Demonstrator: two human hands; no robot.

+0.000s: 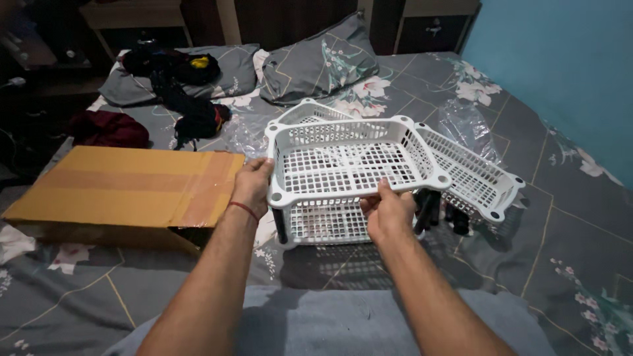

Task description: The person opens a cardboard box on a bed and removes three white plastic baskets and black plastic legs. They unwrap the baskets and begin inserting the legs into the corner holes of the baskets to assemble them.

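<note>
Both hands hold a white plastic lattice tray (349, 158) up over the bed (567, 250). The left hand (252, 186) clasps the tray's near-left corner, its fingers curled round the rim and mostly hidden behind the wall. The right hand (388, 212) pinches the near rim right of the middle, thumb on top, the fingertips out of sight underneath.

Directly below the grip a second white tray (328, 222) rests on the bedcover, largely covered by the held one. Black posts (428, 209) stand just right of the right hand, dark and hard to count. Further right a third white tray (476, 175) leans tilted, its left end tucked behind the held tray. Behind the grip a fourth white rim (306, 111) peeks out; how much of it there is cannot be told.

Left of the left hand lies a taped cardboard box (125, 188), its open end in shadow. Clear plastic wrap (465, 122) is crumpled beyond the trays. Far behind, dim dark clothes (191, 105) and grey pillows (320, 62) are indistinct.
</note>
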